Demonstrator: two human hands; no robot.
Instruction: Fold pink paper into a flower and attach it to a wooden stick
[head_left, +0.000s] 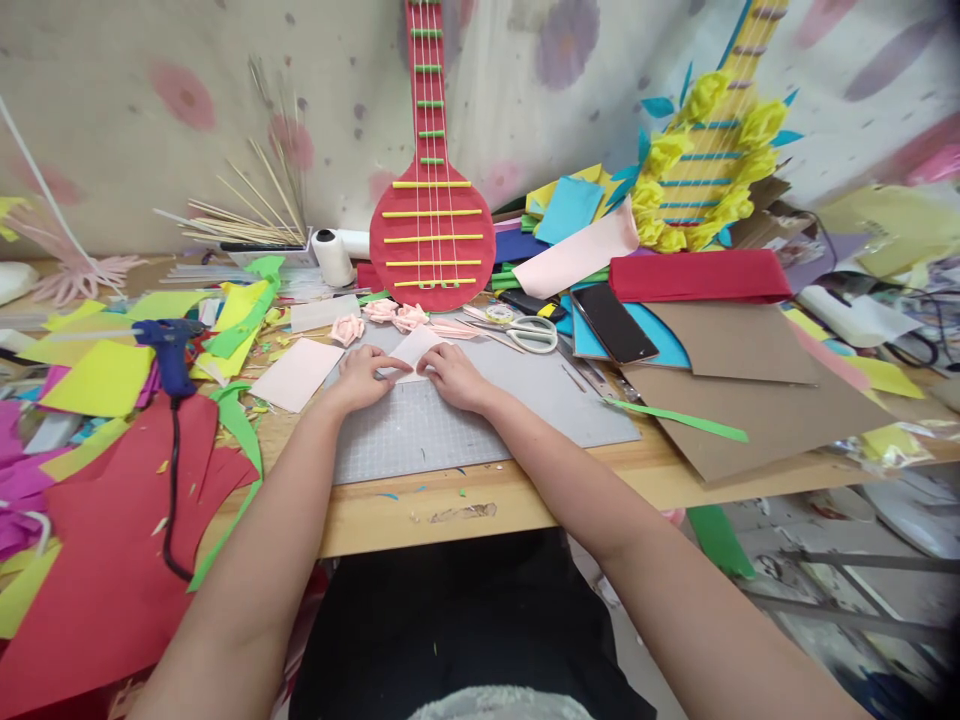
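Pink paper [414, 344], grey mat [420, 430] beneath — left fingers [390, 363], right fingers [433, 360] grasping it; roses [381, 310] behind

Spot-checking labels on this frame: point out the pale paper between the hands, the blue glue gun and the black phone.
Pale paper [410, 346]: head view, exposed face of the sheet.
Blue glue gun [174, 364]: head view, on the handle.
Black phone [613, 323]: head view, middle of the screen.

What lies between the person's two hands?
In the head view, pale paper on the gray mat; the left hand and right hand both touch it.
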